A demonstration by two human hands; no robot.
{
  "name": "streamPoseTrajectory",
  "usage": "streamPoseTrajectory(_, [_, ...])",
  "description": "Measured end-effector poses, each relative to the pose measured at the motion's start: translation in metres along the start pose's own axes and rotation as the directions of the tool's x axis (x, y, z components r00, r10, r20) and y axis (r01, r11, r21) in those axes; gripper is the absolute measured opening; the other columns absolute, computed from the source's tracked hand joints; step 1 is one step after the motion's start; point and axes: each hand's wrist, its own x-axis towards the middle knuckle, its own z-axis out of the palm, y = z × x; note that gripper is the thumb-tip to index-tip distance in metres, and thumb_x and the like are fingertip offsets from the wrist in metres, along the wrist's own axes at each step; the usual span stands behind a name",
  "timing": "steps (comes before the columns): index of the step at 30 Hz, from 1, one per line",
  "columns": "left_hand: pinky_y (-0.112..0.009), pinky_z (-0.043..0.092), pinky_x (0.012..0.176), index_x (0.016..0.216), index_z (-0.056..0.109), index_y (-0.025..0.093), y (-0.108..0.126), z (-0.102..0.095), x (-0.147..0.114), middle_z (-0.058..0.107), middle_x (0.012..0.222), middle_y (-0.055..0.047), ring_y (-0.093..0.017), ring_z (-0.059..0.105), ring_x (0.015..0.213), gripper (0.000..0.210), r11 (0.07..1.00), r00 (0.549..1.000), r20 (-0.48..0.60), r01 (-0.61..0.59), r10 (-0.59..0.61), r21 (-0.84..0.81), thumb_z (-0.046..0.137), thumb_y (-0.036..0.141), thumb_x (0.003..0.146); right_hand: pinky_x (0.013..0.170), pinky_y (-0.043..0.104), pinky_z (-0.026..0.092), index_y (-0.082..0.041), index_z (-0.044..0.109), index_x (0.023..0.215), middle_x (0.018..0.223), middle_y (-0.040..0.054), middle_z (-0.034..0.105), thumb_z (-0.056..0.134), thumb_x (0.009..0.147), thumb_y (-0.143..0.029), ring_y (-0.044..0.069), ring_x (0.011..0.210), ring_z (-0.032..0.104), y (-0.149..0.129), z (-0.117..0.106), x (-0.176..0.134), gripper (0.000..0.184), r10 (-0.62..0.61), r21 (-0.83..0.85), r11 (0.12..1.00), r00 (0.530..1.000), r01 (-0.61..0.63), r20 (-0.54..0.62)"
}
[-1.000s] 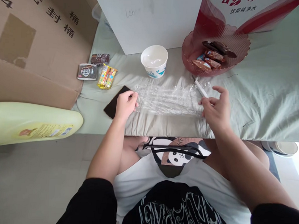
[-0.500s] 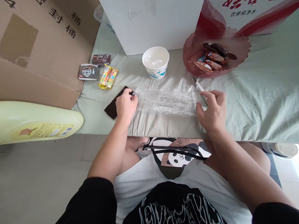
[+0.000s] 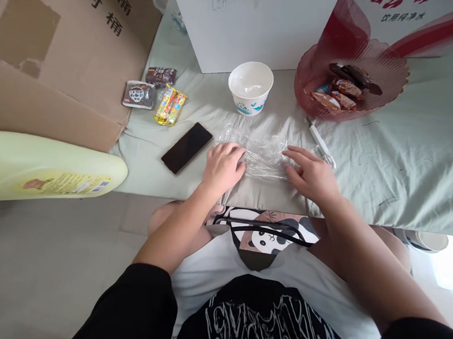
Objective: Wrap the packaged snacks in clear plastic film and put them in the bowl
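Observation:
A crinkled sheet of clear plastic film (image 3: 263, 164) lies on the cloth-covered table in front of me. My left hand (image 3: 222, 169) rests over its left end, fingers stretched and thumb apart. Over the right end, my right hand (image 3: 311, 176) has its fingers spread on or just above the film; exact contact there is hard to tell. To the left of my left hand lies a black phone (image 3: 187, 148). Beside my right hand is a slim white tool with a dark tip (image 3: 322, 144), its kind unclear. A white paper bowl (image 3: 248, 106) stands behind the film.
A pink ribbed bowl (image 3: 308, 100) with wrapped snacks stands back right, before a white and red box (image 3: 264, 35). Several small snack packets, one a yellow packet (image 3: 170, 106), lie left. A large cardboard box (image 3: 67, 95) and a pale yellow bottle (image 3: 56, 155) border the left side.
My hands have come closer together over the film, the left moving right off the phone. The film is gathered narrower and more crumpled. The phone now shows fully, and the view has shifted slightly.

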Motion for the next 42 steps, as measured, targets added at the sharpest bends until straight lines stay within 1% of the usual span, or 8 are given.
streamPoseTrajectory(5, [-0.067, 0.025, 0.121, 0.119, 0.071, 0.031, -0.016, -0.001, 0.008, 0.066, 0.141, -0.005, -0.033, 0.048, 0.143, 0.048, 0.996, 0.997, 0.07, -0.029, 0.035, -0.083, 0.05, 0.002, 0.086, 0.059, 0.033, 0.056, -0.026, 0.07, 0.123, 0.084, 0.0027, 0.079, 0.055, 0.09, -0.021, 0.018, 0.058, 0.067, -0.01, -0.032, -0.021, 0.037, -0.028, 0.143, 0.99, 0.969, -0.008, 0.247])
streamPoseTrajectory(9, [-0.064, 0.024, 0.123, 0.124, 0.069, 0.029, -0.019, -0.013, 0.014, 0.064, 0.141, -0.007, -0.031, 0.051, 0.14, 0.05, 0.988, 0.998, -0.037, -0.056, 0.052, -0.143, 0.049, 0.004, 0.086, 0.099, 0.048, 0.057, -0.027, 0.068, 0.126, 0.131, 0.008, 0.072, 0.053, 0.089, -0.015, 0.03, 0.122, 0.067, -0.01, -0.028, -0.027, 0.041, -0.297, 0.157, 0.949, 0.942, 0.273, 0.16])
streamPoseTrajectory(12, [-0.057, 0.033, 0.119, 0.12, 0.07, 0.026, -0.008, -0.026, 0.007, 0.067, 0.128, -0.01, -0.032, 0.059, 0.127, 0.034, 0.971, 0.986, -0.126, -0.135, 0.111, -0.198, 0.062, 0.025, 0.087, 0.108, 0.057, 0.049, -0.029, 0.068, 0.127, 0.14, 0.0058, 0.068, 0.052, 0.09, -0.015, 0.035, 0.139, 0.053, -0.003, -0.011, -0.025, 0.043, -0.386, 0.075, 0.922, 0.892, 0.38, 0.235])
streamPoseTrajectory(16, [-0.059, 0.025, 0.125, 0.133, 0.064, 0.03, 0.013, -0.025, -0.019, 0.062, 0.143, -0.009, -0.037, 0.048, 0.141, 0.063, 0.878, 0.859, 0.213, -0.419, 0.466, -0.23, 0.08, 0.048, 0.075, 0.106, 0.064, 0.045, -0.029, 0.069, 0.129, 0.138, 0.0071, 0.069, 0.053, 0.094, -0.022, 0.041, 0.138, 0.051, 0.001, 0.003, -0.027, 0.039, -0.294, -0.059, 0.947, 0.925, 0.316, 0.242])
streamPoseTrajectory(22, [-0.067, 0.018, 0.126, 0.152, 0.048, 0.028, 0.017, -0.01, -0.044, 0.033, 0.169, -0.014, -0.042, 0.023, 0.158, 0.092, 0.858, 0.749, 0.436, -0.496, 0.499, -0.13, 0.087, 0.045, 0.071, 0.105, 0.064, 0.041, -0.028, 0.072, 0.126, 0.137, 0.0083, 0.069, 0.052, 0.092, -0.021, 0.042, 0.139, 0.047, 0.003, 0.01, -0.027, 0.04, -0.193, -0.071, 0.976, 0.967, 0.207, 0.166])
streamPoseTrajectory(29, [-0.059, 0.041, 0.118, 0.126, 0.071, 0.023, 0.004, -0.008, -0.046, 0.065, 0.144, -0.011, -0.034, 0.052, 0.142, 0.039, 0.835, 0.795, 0.256, -0.517, 0.549, -0.187, 0.069, 0.016, 0.088, 0.109, 0.061, 0.041, -0.027, 0.075, 0.123, 0.134, 0.0074, 0.069, 0.046, 0.085, -0.009, 0.036, 0.137, 0.05, 0.017, 0.008, -0.013, 0.051, -0.166, 0.012, 0.986, 0.975, 0.166, 0.147])
streamPoseTrajectory(37, [-0.034, 0.058, 0.094, 0.099, 0.076, 0.021, 0.014, -0.019, -0.026, 0.078, 0.115, -0.009, -0.021, 0.073, 0.11, 0.031, 0.61, 0.997, 0.028, -0.022, 0.072, -0.792, 0.054, 0.042, 0.102, 0.117, 0.062, 0.034, -0.03, 0.059, 0.14, 0.157, 0.0066, 0.052, 0.058, 0.084, -0.02, 0.038, 0.151, 0.037, 0.022, 0.003, -0.013, 0.057, -0.305, 0.09, 0.949, 0.952, 0.302, 0.019])
streamPoseTrajectory(42, [-0.029, 0.059, 0.072, 0.089, 0.072, 0.019, 0.009, -0.02, -0.011, 0.079, 0.09, -0.007, -0.019, 0.076, 0.082, 0.042, 0.494, 0.987, 0.037, 0.111, -0.157, -0.863, 0.059, 0.058, 0.096, 0.111, 0.055, 0.041, -0.025, 0.062, 0.084, 0.108, 0.0073, 0.077, 0.063, 0.09, -0.04, 0.034, 0.126, 0.064, 0.004, 0.005, -0.012, 0.016, -0.315, 0.247, 0.914, 0.947, 0.32, -0.063])
